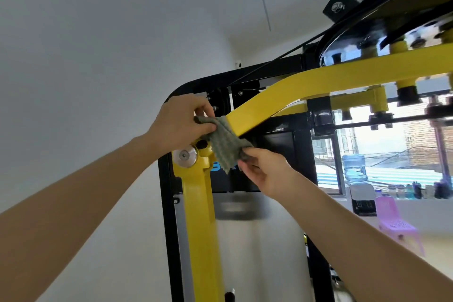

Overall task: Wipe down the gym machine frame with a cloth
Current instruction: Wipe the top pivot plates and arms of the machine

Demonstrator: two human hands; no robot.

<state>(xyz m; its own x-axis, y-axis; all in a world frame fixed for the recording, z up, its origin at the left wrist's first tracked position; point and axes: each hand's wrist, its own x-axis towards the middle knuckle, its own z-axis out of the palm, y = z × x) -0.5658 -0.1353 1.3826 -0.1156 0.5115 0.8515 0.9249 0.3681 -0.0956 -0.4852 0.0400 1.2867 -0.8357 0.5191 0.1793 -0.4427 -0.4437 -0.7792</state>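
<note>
Both hands pinch the cloth [224, 144]: your left hand [182, 125] its upper end, your right hand [263, 170] its lower end, slung round the yellow frame bar [318, 83] near its lower-left bend. Keep it taut and saw upward along the bar.

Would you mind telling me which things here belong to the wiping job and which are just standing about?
Belongs to the job:
green cloth, held by the left hand and right hand
yellow frame bar, which the cloth touches

Just standing about:
water jug
pink chair
row of small bottles
</note>
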